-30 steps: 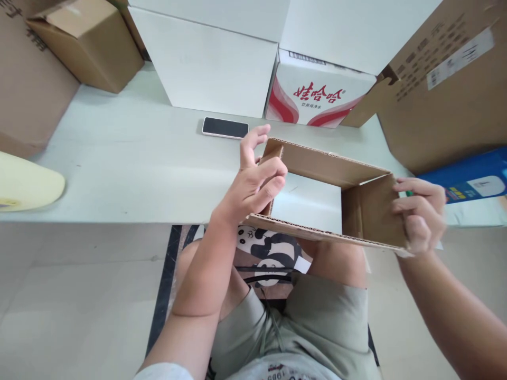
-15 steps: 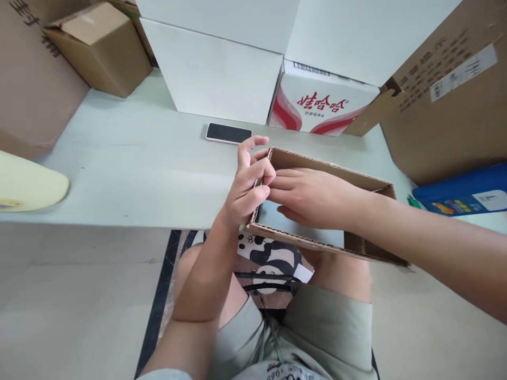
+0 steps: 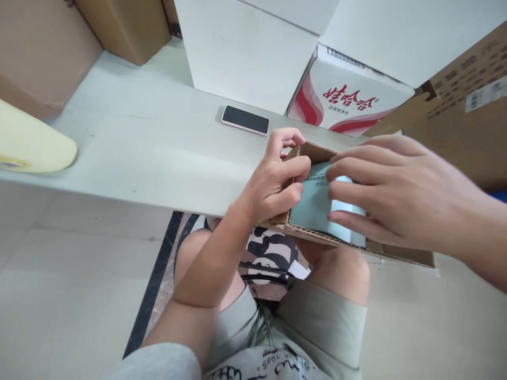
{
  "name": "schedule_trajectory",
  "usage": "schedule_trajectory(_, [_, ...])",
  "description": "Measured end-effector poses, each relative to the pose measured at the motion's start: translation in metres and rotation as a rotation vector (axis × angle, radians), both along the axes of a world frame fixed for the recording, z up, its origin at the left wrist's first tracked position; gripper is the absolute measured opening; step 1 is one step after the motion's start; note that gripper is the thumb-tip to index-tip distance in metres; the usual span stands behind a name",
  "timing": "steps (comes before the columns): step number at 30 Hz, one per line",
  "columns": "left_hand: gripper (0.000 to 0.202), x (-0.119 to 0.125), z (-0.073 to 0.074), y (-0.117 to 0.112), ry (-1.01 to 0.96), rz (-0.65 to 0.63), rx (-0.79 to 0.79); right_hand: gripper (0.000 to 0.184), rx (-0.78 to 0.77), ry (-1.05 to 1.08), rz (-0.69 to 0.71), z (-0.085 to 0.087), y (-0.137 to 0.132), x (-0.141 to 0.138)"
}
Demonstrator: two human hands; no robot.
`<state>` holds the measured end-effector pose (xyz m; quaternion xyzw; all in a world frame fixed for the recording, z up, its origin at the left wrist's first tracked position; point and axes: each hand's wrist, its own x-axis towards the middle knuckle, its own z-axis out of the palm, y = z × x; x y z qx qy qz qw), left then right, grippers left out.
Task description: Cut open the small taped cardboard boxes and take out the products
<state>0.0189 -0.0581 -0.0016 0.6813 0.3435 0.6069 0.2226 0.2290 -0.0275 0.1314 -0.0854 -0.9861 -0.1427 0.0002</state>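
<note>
Brown cardboard box (image 3: 317, 153) walls ran from ten o'clock to four o'clock in the head view. The left hand (image 3: 279, 177) had its grip closed on the box's left end. Inside sat a blue box (image 3: 312, 208), at about four o'clock from that grip. It was at nine o'clock from the right hand (image 3: 400, 190), which was nearer, with bent fingers over it. I could not tell if they gripped it.

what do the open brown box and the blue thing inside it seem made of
The brown box: matt corrugated cardboard, judging by the wavy cut edges. The blue thing: probably smooth printed card, given flat faces and lettering; plastic is possible.
</note>
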Motion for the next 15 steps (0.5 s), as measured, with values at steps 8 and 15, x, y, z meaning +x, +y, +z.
schedule_trajectory(8, [0.025,0.008,-0.017,0.011,0.065,0.136,0.139,0.012,-0.157,0.136,-0.130,0.010,-0.008,0.049])
schedule_trajectory(15, [0.045,0.015,-0.017,0.014,0.007,0.070,0.178,0.096,-0.233,-0.055,-0.368,-0.011,-0.006,0.023])
